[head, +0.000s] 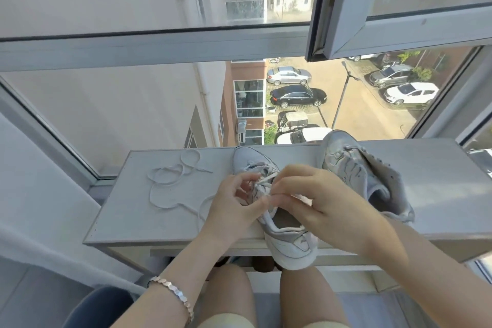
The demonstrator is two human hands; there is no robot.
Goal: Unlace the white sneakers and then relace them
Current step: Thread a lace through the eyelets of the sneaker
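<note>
A white sneaker lies toe-away on the white table, its heel hanging over the near edge. My left hand and my right hand meet over its eyelets. Both pinch the white lace that is still threaded in this shoe. The second white sneaker lies tilted to the right, with no lace and its tongue pulled open. A loose white lace lies coiled on the table to the left.
The table stands against a window. An open sash juts inward above the right sneaker. My knees are under the table's near edge, and a bracelet is on my left wrist.
</note>
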